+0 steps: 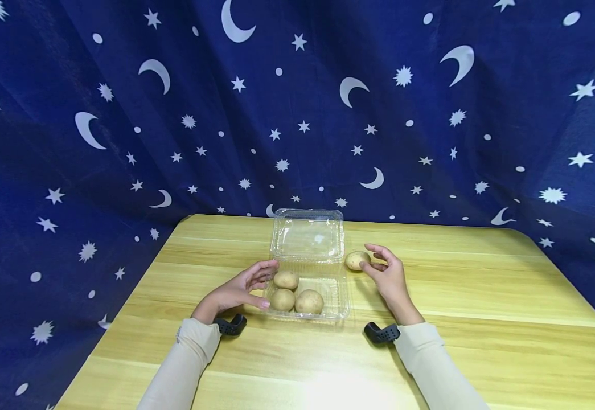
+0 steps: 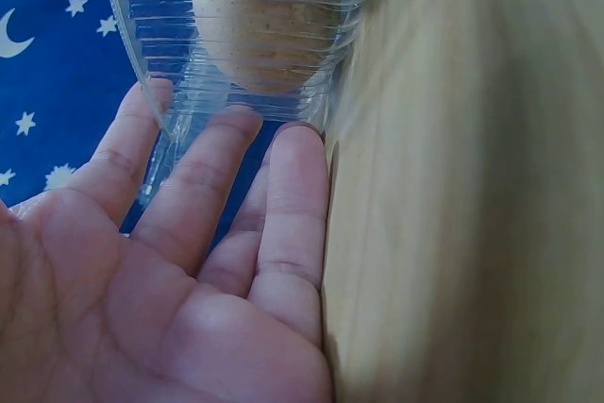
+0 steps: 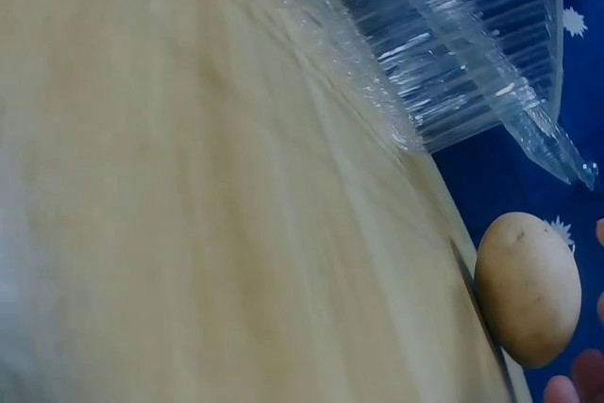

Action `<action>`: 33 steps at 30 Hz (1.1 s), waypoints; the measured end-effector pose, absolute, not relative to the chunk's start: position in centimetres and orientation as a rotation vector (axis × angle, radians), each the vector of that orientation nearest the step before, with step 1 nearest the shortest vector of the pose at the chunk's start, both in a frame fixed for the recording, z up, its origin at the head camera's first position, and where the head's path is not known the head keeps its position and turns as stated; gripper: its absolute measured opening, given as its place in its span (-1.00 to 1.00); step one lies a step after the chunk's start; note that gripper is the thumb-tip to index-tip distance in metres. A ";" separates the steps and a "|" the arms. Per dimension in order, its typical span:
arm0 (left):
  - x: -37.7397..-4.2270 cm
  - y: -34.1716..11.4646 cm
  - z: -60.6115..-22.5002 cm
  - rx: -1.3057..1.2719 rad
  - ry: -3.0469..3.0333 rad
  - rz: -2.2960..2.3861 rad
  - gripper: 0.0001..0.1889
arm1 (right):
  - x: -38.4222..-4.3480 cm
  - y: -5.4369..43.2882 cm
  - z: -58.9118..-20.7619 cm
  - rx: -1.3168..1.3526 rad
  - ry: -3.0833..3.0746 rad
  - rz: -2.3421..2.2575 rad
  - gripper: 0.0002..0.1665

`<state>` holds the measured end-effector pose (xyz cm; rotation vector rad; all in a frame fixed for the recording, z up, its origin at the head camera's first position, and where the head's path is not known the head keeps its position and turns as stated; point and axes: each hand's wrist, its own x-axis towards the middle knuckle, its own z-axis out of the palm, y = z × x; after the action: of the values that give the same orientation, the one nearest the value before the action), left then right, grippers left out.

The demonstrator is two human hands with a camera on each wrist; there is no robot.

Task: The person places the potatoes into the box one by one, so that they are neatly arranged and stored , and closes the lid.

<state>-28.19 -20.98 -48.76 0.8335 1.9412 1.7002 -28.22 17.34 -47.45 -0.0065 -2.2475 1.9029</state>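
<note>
A clear plastic clamshell box (image 1: 336, 293) stands on the wooden table, its lid (image 1: 307, 234) tipped back. Inside, toward the left, lie three potatoes (image 1: 310, 302). My left hand (image 1: 233, 291) is at the box's left side, thumb near the front corner; in the left wrist view its extended fingers (image 2: 300, 186) reach the ribbed wall. To the right of the box, another potato (image 1: 356, 260) lies on the table. Around its right side is my right hand (image 1: 390, 280), thumb and fingers spread. The right wrist view shows a small gap between that potato and the fingertips (image 3: 562, 392).
The light wooden table (image 1: 481, 307) extends to both sides and toward me. Behind it hangs a dark blue curtain (image 1: 317, 102) with white moons and stars. Each wrist carries a black camera mount (image 1: 381, 333) below a pale sleeve (image 1: 438, 364).
</note>
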 end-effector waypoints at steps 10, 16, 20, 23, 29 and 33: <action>-28.1 -21.0 -48.6 0.834 1.944 1.700 0.09 | -29.0 17.9 -48.3 -0.009 -2.331 1.982 -0.32; -28.0 -20.8 -48.5 0.836 1.941 1.705 0.10 | -29.2 18.6 -48.0 0.042 -2.432 1.991 -0.27; -28.0 -20.8 -48.5 0.834 1.941 1.701 0.10 | -29.6 19.4 -47.9 0.131 -2.490 1.986 -0.24; -28.1 -20.7 -48.5 0.830 1.944 1.694 0.10 | -29.9 19.9 -48.0 0.205 -2.505 1.999 -0.23; -28.1 -20.8 -48.5 0.831 1.941 1.694 0.09 | -30.4 20.1 -48.1 0.332 -2.554 1.975 -0.25; -28.0 -20.9 -48.5 0.829 1.938 1.701 0.10 | -30.5 20.0 -48.4 0.324 -2.565 1.963 -0.30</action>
<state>-28.03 -20.86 -48.51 0.8288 1.9379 1.7015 -30.48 19.95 -48.43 0.3238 -2.5650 1.9628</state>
